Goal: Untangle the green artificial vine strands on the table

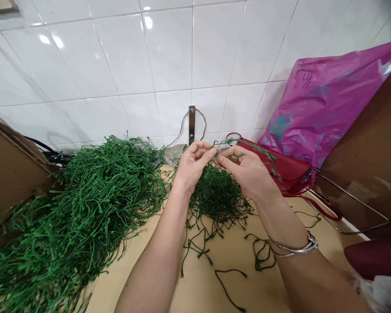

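My left hand (198, 161) and my right hand (244, 169) are close together, out in front of me over the table (198, 295). The thumb and fingers of each one are pinched together on a thin green string (258, 148). The string is up in the air, and part of it runs off to the right, over the back of my right hand. I can't tell just how it bends between my fingertips, because it is so small there.

Under my hands sits a small dark green pile (218, 195) of more strings. A few loose strings (229, 270) lie on the near side of it. On the left is a great big green heap (100, 187), much bigger than the small pile, and it comes all the way to the near edge. A brown box (9, 174) stands left of it.

On the right, a red bag (289, 167) lies by a big pink plastic bag (329, 100). The white tile wall (172, 52) is at the far side.
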